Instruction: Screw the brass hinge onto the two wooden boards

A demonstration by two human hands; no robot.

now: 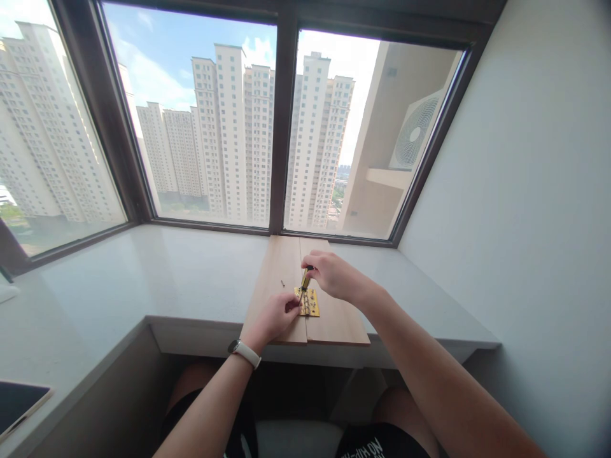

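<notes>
My right hand (321,272) grips the handle of a screwdriver (305,280), yellow and black, which points down at a brass-coloured hinge (312,303). The hinge lies across the seam between two pale wooden boards (334,324), and small screws show on its right leaf. At the hinge's left leaf is my left hand (281,312), its fingers pinched together by the screwdriver's tip. Whatever sits between those fingertips is hidden. One loose screw (282,283) rests on the left board, beyond my left hand.
The boards lie on a white windowsill counter (205,273), their near ends past its front edge. Dark-framed windows (279,127) rise behind, and a white wall (525,178) stands to the right. A dark flat device (21,404) lies at the lower left. My knees are under the counter.
</notes>
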